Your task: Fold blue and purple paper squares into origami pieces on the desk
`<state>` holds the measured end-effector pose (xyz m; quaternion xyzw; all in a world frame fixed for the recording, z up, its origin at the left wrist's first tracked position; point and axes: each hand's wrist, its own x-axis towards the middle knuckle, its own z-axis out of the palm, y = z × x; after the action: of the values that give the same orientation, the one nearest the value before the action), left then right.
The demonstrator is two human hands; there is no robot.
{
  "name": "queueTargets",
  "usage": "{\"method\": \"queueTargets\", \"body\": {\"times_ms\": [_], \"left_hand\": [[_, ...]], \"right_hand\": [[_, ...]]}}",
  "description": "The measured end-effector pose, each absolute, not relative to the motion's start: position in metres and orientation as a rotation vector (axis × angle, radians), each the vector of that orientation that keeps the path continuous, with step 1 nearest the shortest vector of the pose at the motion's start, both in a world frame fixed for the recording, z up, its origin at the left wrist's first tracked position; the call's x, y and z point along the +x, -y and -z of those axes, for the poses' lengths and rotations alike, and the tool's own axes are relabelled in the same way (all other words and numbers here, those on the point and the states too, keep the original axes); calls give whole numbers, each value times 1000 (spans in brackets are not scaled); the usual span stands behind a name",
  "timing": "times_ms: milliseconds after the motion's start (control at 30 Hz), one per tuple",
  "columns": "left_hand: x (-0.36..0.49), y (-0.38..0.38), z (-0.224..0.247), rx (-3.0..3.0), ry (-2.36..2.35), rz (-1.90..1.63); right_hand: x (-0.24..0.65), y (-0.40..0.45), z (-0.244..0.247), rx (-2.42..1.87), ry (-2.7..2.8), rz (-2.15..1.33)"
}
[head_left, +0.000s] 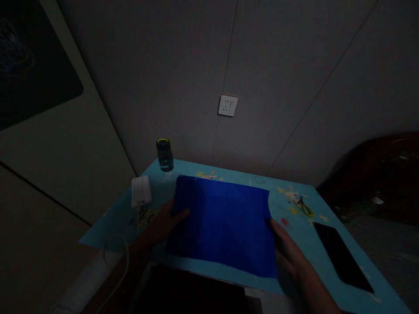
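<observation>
A flat rectangular blue folder, with slightly wavy edges and a faint rectangular outline on its face, is held tilted over the near part of the table. My left hand grips its left edge, thumb lying on the front and the other fingers hidden behind. On the right edge, my right hand is closed, its fingers mostly out of sight behind the folder. Dim light hides finer detail, and I cannot tell whether anything is inside the folder.
The blue patterned table stands against a wall with a socket. On its left are a water bottle and a white power bank with a cable. Yellow-green-handled pliers and a black flat slab lie right.
</observation>
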<state>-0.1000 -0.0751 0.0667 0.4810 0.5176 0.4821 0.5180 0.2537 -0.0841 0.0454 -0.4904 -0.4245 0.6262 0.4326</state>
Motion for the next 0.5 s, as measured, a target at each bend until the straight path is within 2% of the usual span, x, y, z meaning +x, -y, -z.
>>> {"method": "queueTargets", "body": {"times_ms": [100, 200, 500], "left_hand": [[-100, 77, -74, 1179, -1262, -1164], [-97, 78, -78, 1185, -1281, -1141], [-86, 71, -77, 1310, -1459, -1152]], "right_hand": [[253, 85, -49, -1220, 1054, -1604], [248, 80, -53, -1220, 1044, -1493], [248, 95, -45, -1436, 1424, -588]]}}
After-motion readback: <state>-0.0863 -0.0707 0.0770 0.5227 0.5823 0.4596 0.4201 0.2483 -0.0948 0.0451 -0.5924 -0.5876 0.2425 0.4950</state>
